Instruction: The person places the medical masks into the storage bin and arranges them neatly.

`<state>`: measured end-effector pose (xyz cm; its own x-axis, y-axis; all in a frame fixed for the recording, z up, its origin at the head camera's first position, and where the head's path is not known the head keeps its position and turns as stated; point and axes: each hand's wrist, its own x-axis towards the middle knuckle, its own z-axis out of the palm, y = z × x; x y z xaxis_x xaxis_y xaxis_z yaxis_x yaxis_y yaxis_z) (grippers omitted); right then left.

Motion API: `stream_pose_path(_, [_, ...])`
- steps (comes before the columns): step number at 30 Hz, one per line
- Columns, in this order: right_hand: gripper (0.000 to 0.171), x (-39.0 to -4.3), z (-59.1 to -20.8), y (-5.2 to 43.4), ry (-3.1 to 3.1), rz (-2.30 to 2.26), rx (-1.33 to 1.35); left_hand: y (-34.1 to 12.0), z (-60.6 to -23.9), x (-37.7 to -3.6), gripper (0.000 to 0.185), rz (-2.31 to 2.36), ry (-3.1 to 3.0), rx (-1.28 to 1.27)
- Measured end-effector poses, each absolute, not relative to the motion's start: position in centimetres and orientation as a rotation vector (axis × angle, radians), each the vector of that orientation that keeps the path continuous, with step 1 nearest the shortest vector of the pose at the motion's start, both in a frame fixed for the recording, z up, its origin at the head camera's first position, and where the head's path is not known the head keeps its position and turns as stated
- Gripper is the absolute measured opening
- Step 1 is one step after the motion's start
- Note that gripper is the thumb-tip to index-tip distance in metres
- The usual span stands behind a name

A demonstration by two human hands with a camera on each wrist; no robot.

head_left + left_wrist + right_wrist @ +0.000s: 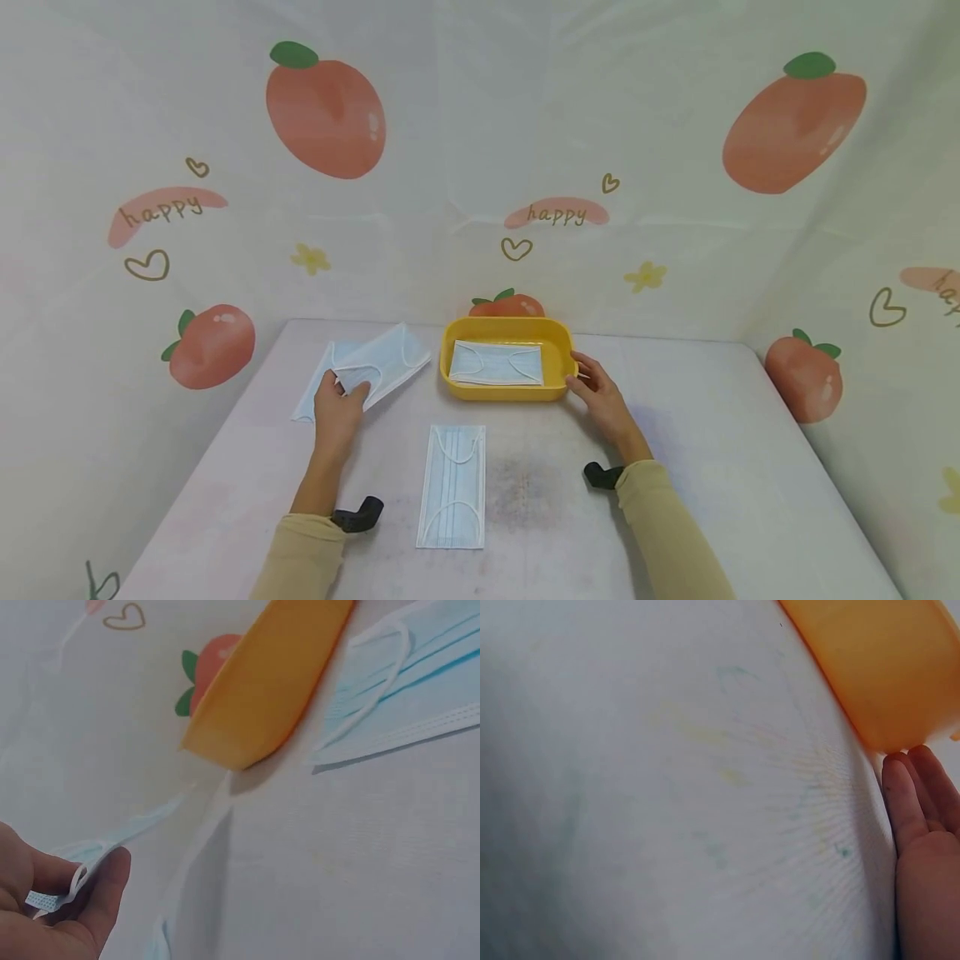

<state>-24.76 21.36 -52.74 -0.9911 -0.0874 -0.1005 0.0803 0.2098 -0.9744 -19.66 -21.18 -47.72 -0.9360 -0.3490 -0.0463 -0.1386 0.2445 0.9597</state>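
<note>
My left hand (339,406) pinches a light blue face mask (386,360) between thumb and fingers, raised at a tilt over another mask (309,401) that lies on the table. In the left wrist view the thumb and fingers of the left hand (64,907) close on the mask's edge by its white ear loop. My right hand (600,397) touches the right end of a yellow tray (510,392). Its fingers look straight against the tray wall (900,690) in the right wrist view. One mask (497,364) lies flat inside the tray, towards its left.
A further mask (452,487) lies lengthwise on the white table (540,533), in front of the tray. Behind the table hangs a white cloth backdrop (465,108) printed with fruit and hearts. Black wrist devices (358,515) sit on both forearms.
</note>
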Motion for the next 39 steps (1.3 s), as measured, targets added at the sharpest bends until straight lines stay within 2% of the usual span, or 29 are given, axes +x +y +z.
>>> stream_pose_path(9, [0.059,-25.0,-52.3,21.7,2.29,-1.861,0.062,-20.6,-45.6,-19.4,0.048,-1.78,-2.196,0.339])
stream_pose_path(22, [0.057,-25.4,-52.1,21.8,2.208,-1.919,-0.009,-18.9,-42.4,-20.0,0.054,-1.989,-2.249,0.205])
stream_pose_path(29, [0.057,-25.5,-52.4,21.8,2.167,-1.937,-0.023,-17.9,-41.8,-21.0,0.051,-2.148,-2.245,0.105])
stream_pose_path(39, [0.058,-25.7,-52.3,22.1,2.112,-1.977,0.012,-15.7,-41.9,-23.1,0.046,-2.253,-2.221,0.101])
